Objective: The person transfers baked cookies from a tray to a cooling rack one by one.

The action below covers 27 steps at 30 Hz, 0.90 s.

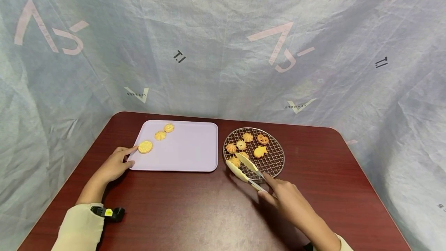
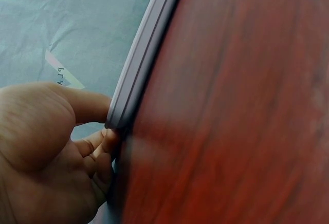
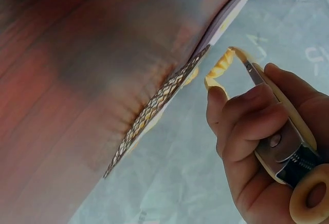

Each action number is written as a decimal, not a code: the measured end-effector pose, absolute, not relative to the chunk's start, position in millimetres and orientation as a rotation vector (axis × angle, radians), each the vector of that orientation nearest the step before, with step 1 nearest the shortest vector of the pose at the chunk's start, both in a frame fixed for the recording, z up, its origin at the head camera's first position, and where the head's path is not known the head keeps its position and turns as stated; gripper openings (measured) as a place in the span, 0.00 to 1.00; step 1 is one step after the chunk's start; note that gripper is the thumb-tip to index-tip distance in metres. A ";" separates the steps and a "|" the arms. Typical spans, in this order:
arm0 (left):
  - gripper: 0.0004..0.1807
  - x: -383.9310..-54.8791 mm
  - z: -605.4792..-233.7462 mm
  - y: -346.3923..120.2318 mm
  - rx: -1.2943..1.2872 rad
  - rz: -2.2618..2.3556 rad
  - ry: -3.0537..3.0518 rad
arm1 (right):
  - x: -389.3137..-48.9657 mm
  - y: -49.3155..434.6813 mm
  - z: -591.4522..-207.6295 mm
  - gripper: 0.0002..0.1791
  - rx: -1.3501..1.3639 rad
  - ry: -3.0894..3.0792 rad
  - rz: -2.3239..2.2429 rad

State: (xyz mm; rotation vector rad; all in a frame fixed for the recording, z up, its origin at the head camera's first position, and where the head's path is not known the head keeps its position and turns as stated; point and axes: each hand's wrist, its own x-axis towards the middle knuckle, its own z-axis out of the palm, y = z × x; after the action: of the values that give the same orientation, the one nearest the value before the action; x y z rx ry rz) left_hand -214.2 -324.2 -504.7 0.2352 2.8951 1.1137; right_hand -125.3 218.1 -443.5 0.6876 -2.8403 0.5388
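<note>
My left hand [image 1: 113, 164] holds the left edge of a pale lilac tray [image 1: 188, 146], its thumb at the front corner. A round patterned biscuit [image 1: 145, 146] lies by the index fingertip, with a flower-shaped cookie [image 1: 160, 135] and a ring-like cookie [image 1: 168, 128] behind it. In my right hand [image 1: 287, 196] are metal tongs [image 3: 285, 136] with pale yellow tips, gripped between thumb and curled fingers. Between the tips is a ridged yellow cookie [image 3: 222, 63], over the left front part of a round wire rack [image 1: 273, 160].
On the rack lie a pretzel [image 1: 263, 139], a fish-shaped cracker [image 1: 260, 152] and several flower-shaped cookies [image 1: 247, 137]. Tray and rack stand side by side on a dark red wooden table [image 1: 174, 208]. Grey fabric [image 1: 209, 49] hangs behind and at both sides.
</note>
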 end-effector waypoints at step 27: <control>0.31 -214.3 -504.4 -322.9 0.228 1.087 2.914 | -115.3 255.9 -442.4 0.31 0.531 -3.008 0.460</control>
State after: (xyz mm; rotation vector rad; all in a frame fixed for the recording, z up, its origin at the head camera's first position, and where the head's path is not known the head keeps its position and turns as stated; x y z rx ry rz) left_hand -214.3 -322.9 -504.4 0.2279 2.9144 1.0867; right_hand -115.3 255.9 -442.4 0.5312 -3.0080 0.4600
